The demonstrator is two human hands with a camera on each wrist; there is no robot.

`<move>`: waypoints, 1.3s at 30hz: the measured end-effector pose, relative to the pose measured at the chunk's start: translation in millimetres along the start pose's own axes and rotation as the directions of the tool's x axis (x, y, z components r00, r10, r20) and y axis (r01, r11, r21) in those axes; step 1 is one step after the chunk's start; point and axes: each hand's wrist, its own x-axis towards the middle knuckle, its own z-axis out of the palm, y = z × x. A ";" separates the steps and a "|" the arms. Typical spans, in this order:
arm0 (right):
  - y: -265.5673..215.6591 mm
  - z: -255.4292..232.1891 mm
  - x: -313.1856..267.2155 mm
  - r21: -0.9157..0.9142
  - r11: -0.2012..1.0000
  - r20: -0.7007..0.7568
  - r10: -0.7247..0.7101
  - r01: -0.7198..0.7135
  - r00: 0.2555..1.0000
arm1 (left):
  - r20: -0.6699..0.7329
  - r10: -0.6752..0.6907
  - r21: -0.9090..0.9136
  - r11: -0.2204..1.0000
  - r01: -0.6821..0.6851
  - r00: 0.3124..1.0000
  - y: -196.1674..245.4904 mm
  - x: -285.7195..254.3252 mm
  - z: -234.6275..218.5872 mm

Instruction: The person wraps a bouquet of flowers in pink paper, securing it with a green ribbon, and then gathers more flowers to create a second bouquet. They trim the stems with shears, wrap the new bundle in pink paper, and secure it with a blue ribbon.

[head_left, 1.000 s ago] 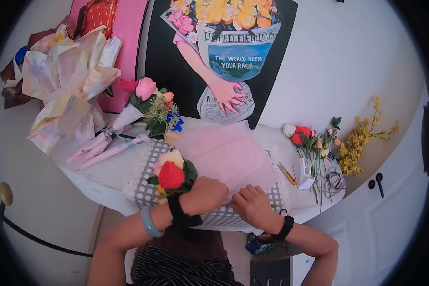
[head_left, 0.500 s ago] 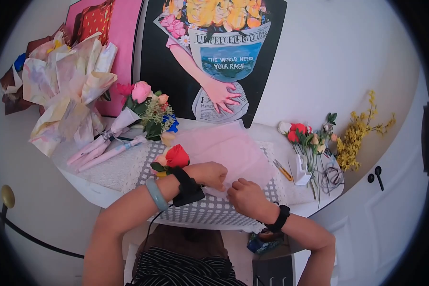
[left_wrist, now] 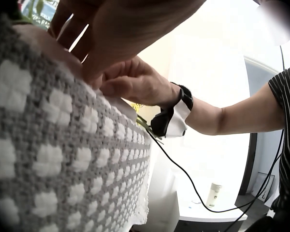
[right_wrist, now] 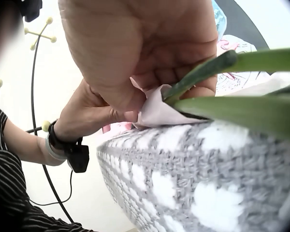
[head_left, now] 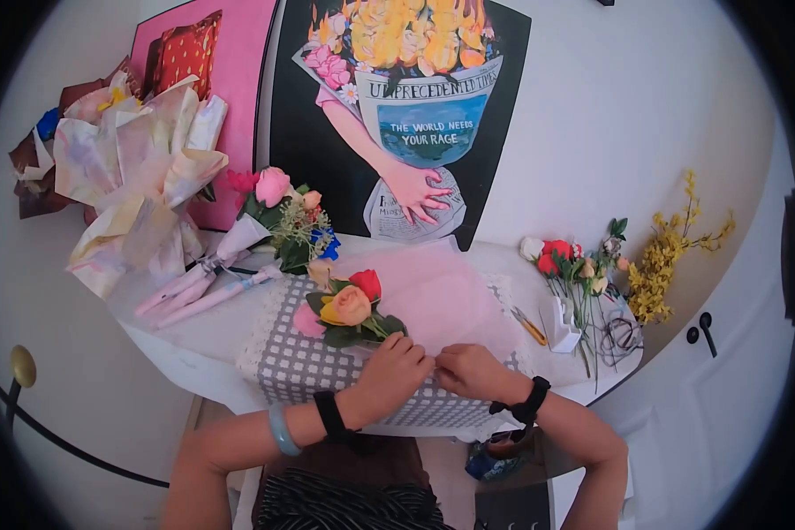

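A small bouquet of roses (head_left: 352, 306) in peach, red, yellow and pink lies on its side on a pale pink wrapping sheet (head_left: 442, 283). My left hand (head_left: 393, 375) holds the wrapped lower end of the bouquet, its fingers curled over the wrap. Close beside it, my right hand (head_left: 477, 371) pinches the edge of the wrapping. Seen from the right wrist, the pink wrapping (right_wrist: 157, 108) is bunched between thumb and fingers around thick green stems (right_wrist: 246, 108). In the left wrist view the two hands nearly meet above the crocheted cloth (left_wrist: 53, 159).
Paper-wrapped pink stems (head_left: 208, 287) and mixed flowers (head_left: 283, 208) lie at left, near a large paper-wrapped bouquet (head_left: 146, 177). Toward the right are scissors (head_left: 532, 329), a white tape dispenser (head_left: 560, 327), loose roses (head_left: 583, 265) and yellow blossom sprays (head_left: 671, 256). Paintings (head_left: 406, 115) lean behind.
The bouquet has turned and shifted right, so the peach rose faces up where the red one did. My left hand has come down closer to my right hand, which stays near the wrap's edge.
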 end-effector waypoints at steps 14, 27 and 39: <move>-22.9 6.0 -9.2 -0.249 0.943 -0.165 0.185 -0.223 0.969 | 0.307 -0.085 -0.283 0.943 0.177 0.948 -42.6 36.2 18.2; -17.6 5.8 -10.6 -0.244 0.948 -0.209 0.155 -0.205 0.966 | 0.381 -0.140 -0.427 0.850 0.308 0.914 -48.5 45.6 14.0; 14.6 -4.5 -21.6 0.121 0.965 -0.082 0.245 -0.234 0.966 | 0.077 0.030 -0.040 0.999 -0.027 0.997 -7.6 25.1 11.7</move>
